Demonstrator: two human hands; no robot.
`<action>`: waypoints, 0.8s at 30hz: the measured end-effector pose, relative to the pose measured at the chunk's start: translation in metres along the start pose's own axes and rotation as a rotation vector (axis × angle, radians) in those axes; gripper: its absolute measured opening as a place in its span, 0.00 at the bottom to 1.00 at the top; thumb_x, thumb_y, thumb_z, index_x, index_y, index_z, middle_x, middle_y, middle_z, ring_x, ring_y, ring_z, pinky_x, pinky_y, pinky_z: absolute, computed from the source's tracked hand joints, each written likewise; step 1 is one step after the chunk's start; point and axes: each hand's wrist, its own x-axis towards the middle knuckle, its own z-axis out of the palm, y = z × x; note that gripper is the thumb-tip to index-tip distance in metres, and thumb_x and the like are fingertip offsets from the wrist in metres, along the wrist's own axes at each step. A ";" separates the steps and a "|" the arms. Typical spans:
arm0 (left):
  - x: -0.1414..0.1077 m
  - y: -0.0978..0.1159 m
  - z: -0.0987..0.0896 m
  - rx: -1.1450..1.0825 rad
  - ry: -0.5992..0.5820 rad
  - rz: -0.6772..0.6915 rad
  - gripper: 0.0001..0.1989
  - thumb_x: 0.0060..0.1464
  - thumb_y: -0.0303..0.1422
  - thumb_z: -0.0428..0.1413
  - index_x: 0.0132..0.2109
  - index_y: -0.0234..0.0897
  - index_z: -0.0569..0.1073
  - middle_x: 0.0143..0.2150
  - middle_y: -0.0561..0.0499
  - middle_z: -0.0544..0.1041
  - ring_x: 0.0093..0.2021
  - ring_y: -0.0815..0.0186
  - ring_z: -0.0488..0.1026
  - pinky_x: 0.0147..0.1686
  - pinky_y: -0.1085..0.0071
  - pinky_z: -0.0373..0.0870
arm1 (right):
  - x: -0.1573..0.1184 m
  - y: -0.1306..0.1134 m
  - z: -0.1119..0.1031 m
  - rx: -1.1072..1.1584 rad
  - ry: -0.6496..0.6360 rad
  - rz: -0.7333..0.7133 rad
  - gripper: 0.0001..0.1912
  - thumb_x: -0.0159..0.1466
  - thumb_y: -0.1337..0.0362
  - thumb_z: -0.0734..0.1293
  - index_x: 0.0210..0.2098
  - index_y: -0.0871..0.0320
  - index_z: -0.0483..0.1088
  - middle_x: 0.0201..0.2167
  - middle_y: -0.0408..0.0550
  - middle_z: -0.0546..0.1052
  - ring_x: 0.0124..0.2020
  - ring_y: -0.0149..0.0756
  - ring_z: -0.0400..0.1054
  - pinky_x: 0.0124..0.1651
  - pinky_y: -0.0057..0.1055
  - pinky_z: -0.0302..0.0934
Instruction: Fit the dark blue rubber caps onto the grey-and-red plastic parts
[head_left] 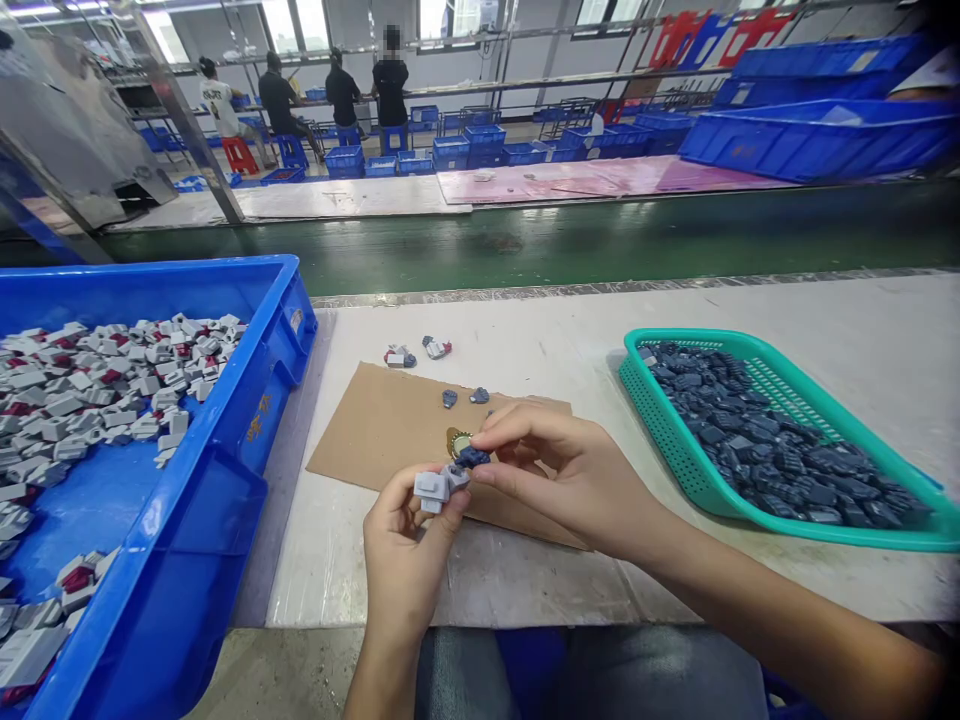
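My left hand (411,540) is closed around a light grey plastic part (433,489) with blocky ends, held above the near edge of the cardboard. Between the thumb and fingers of my right hand (559,470) is a small dark blue plastic piece (472,457), which meets the grey part at its upper right side. Whether the two are joined I cannot tell. Just behind them a round metal cap or lid (459,443) lies on the cardboard sheet (367,420). Two loose dark blue pieces (449,399) rest farther back on the sheet.
At left stands a blue crate (281,340) of grey and dark red parts. A green basket (660,455) of dark blue pieces sits at right. Two grey, red and blue assemblies (437,347) lie behind the cardboard. Beyond the table runs a green belt (420,250); several people work farther off.
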 end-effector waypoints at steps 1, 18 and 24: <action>0.000 0.000 -0.001 0.003 0.001 0.003 0.08 0.42 0.30 0.63 0.33 0.36 0.74 0.31 0.52 0.79 0.31 0.69 0.76 0.30 0.78 0.70 | 0.000 0.000 0.000 0.012 -0.005 0.007 0.06 0.55 0.66 0.69 0.33 0.59 0.71 0.29 0.46 0.72 0.27 0.30 0.65 0.25 0.27 0.58; -0.005 0.009 0.007 -0.041 0.074 0.015 0.06 0.42 0.28 0.62 0.32 0.37 0.74 0.30 0.54 0.79 0.32 0.70 0.76 0.33 0.79 0.69 | -0.002 0.000 0.001 -0.028 -0.082 0.003 0.06 0.57 0.64 0.68 0.34 0.59 0.70 0.30 0.45 0.71 0.27 0.29 0.63 0.26 0.26 0.57; -0.001 0.001 0.002 0.017 0.026 0.034 0.08 0.41 0.28 0.63 0.32 0.36 0.74 0.33 0.50 0.80 0.34 0.65 0.77 0.35 0.74 0.72 | 0.001 -0.005 -0.006 -0.246 -0.169 -0.080 0.03 0.57 0.68 0.67 0.33 0.60 0.71 0.27 0.44 0.71 0.25 0.27 0.61 0.24 0.24 0.53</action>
